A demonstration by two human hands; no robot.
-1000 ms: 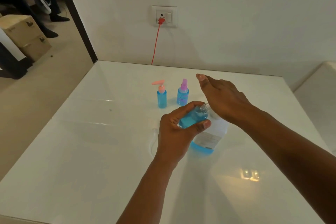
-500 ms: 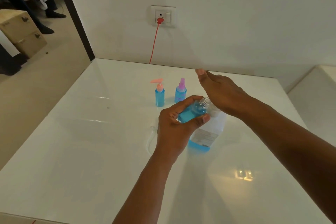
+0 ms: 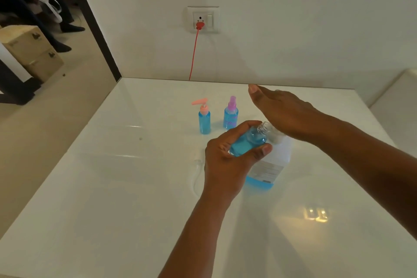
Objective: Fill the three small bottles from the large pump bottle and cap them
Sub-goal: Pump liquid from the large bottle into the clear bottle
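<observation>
My left hand [image 3: 228, 160] grips an uncapped small bottle [image 3: 250, 140] of blue liquid, tilted with its open neck toward the large pump bottle [image 3: 270, 165]. The large bottle stands on the white table [image 3: 112, 187] with a thin layer of blue liquid at its bottom. My right hand [image 3: 288, 113] lies flat on top of its pump head, which is hidden beneath the palm. Behind stand two capped small bottles of blue liquid: one with a pink pump top [image 3: 204, 117] and one with a purple spray top [image 3: 231, 113].
A clear cap with a dip tube [image 3: 196, 169] lies on the table left of my left wrist. A red cable [image 3: 194, 52] runs from a wall socket down behind the table. A person sits at the far left beside cardboard boxes [image 3: 31, 49].
My right hand has stayed flat on the pump head, and my left hand keeps the small bottle at the spout. The view has shifted slightly.
</observation>
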